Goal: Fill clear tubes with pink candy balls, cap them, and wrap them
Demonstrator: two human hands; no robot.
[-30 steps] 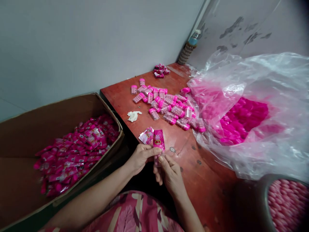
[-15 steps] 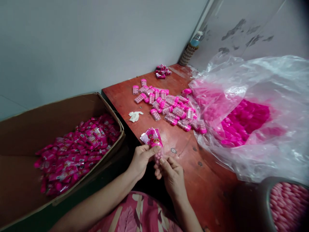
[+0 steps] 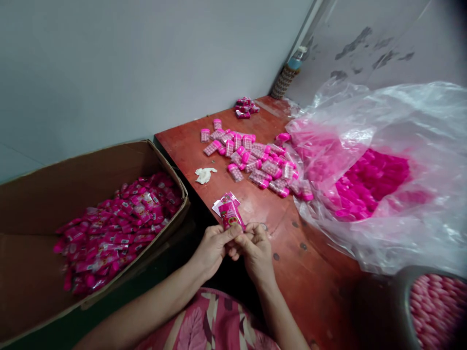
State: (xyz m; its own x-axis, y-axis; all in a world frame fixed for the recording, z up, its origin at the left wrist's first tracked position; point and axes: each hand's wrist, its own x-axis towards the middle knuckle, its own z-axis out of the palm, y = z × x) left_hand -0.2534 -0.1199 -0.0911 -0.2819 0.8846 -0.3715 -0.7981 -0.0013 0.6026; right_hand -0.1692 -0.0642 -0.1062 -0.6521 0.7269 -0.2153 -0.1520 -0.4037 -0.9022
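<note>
Just past the near edge of the table, both hands meet at a small candy jar in a shiny pink printed sleeve (image 3: 230, 214). My left hand (image 3: 212, 248) pinches the sleeve's lower left with the thumb on top. My right hand (image 3: 258, 250) is closed at its lower right end, fingertips touching those of the left. The jar's candies are hidden by the sleeve and fingers. Flat printed sleeves (image 3: 218, 205) lie on the table right behind it. Farther back is a loose heap of clear jars (image 3: 270, 168) with pink caps and pale pink candies.
A cardboard box (image 3: 166, 167) at left holds many wrapped jars. At right, a clear plastic bag (image 3: 328, 243) of bright pink caps stands beside a dark tub (image 3: 399, 296) of pink candies. White tissue (image 3: 205, 175), a pink packet pile (image 3: 247, 108) and a bottle (image 3: 288, 73) are on the table.
The pink sleeve now covers the jar whose candies showed between my hands before. My right hand has moved up and closer to my left.
</note>
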